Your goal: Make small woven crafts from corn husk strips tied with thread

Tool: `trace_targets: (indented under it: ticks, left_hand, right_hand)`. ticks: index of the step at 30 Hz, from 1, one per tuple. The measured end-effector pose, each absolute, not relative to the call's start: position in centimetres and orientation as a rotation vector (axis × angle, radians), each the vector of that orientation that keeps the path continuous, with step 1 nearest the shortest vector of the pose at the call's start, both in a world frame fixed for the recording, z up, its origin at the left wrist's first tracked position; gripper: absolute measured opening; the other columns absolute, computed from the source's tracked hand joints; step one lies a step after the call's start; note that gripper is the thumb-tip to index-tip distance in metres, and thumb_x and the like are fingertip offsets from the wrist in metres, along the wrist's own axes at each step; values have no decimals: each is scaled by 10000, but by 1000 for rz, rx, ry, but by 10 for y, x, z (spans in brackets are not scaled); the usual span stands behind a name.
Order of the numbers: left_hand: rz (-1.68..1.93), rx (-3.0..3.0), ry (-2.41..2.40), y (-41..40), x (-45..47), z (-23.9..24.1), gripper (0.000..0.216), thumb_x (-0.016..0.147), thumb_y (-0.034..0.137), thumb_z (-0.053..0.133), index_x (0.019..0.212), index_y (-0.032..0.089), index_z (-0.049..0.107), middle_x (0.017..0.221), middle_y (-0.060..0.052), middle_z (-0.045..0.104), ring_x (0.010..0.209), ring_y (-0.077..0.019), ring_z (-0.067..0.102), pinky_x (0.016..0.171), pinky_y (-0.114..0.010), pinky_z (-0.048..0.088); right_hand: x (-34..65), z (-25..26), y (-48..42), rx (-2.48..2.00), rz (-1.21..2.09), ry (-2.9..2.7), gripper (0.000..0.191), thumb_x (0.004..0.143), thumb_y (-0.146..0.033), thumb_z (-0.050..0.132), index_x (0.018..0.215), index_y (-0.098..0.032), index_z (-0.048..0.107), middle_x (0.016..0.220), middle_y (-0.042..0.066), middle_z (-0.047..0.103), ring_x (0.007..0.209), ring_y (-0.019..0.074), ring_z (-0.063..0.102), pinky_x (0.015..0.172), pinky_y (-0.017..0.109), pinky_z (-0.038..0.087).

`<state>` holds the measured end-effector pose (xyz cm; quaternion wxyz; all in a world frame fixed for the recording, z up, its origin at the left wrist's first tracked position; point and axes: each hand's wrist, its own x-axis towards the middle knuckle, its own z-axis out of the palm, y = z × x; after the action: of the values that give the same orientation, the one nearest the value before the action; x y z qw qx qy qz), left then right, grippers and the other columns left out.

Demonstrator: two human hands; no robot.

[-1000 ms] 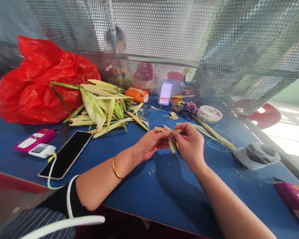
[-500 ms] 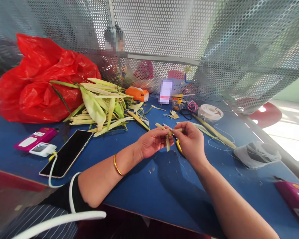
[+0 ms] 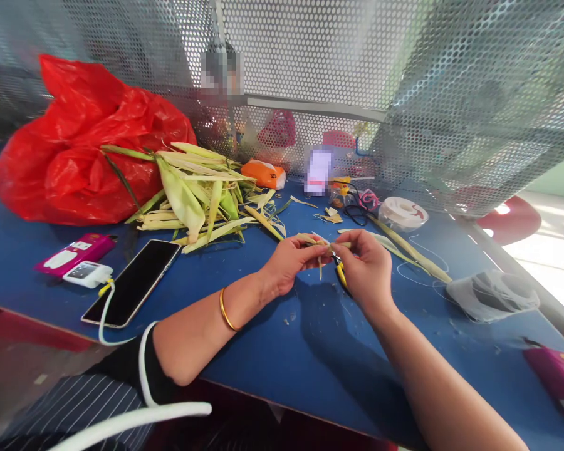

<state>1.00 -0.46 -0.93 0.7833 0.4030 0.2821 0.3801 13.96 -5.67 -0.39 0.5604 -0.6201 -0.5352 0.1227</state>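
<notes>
My left hand (image 3: pixel 295 262) and my right hand (image 3: pixel 367 269) meet over the middle of the blue table. Between their fingertips is a narrow, pale corn husk strip (image 3: pixel 320 268), pinched by both, with one end hanging below the left fingers. The fingers hide most of the strip. Under the right hand lies a tool with yellow handles (image 3: pixel 341 275), partly covered. To the left rests a heap of green and pale corn husks (image 3: pixel 183 200). A roll of white tape (image 3: pixel 403 213) and a long husk piece (image 3: pixel 416 254) lie beyond my right hand.
A big red plastic bag (image 3: pixel 89 150) stands at the left. A phone (image 3: pixel 134 283) and a white cabled device (image 3: pixel 88 274) lie nearby. A spool of clear line (image 3: pixel 491 295) sits right, before a purple box (image 3: pixel 557 382). Perforated metal screens (image 3: pixel 310 50) close off the back; a person (image 3: pixel 222 69) is behind.
The view has shifted slightly, so the table things appear a little further right. The hanging strip end looks narrower and turned. Both hands keep their pinch.
</notes>
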Motion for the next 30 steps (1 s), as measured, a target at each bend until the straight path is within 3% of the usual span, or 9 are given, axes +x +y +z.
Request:
trace_targets:
  ticks: [7, 17, 23, 30]
  left_hand:
    - [892, 973, 664, -4, 9, -8, 231, 604, 241, 823, 746, 138, 671, 713, -2, 688, 637, -126, 659, 707, -284, 510]
    - [735, 836, 744, 5, 0, -1, 49, 709, 137, 705, 733, 105, 677, 639, -39, 685, 568, -124, 648, 678, -270, 534]
    - [602, 718, 731, 3, 0, 0, 45, 753, 146, 694, 730, 109, 683, 632, -26, 672, 589, -121, 644, 666, -253, 543]
    - [530, 701, 741, 4, -1, 0, 78, 769, 173, 707, 727, 112, 681, 683, -36, 682, 626, -123, 643, 708, -273, 548]
  right_hand:
    - [141, -4, -56, -1438, 175, -1364, 49, 783, -166, 610, 776, -214, 614, 709, -23, 646, 641, 139, 572, 654, 280, 445]
    - [164, -5, -50, -1144, -213, -1985, 184, 927, -174, 527, 1011, -220, 684, 939, 70, 697, 886, 201, 642, 802, 353, 488]
    - [168, -2, -54, -1178, -489, -2087, 230, 938, -159, 491, 973, -240, 703, 1003, 68, 722, 899, 192, 652, 818, 348, 487]
    - [172, -1, -53, -1229, -441, -2137, 259, 938, -173, 467, 897, -242, 713, 838, 60, 706, 765, 184, 609, 779, 343, 451]
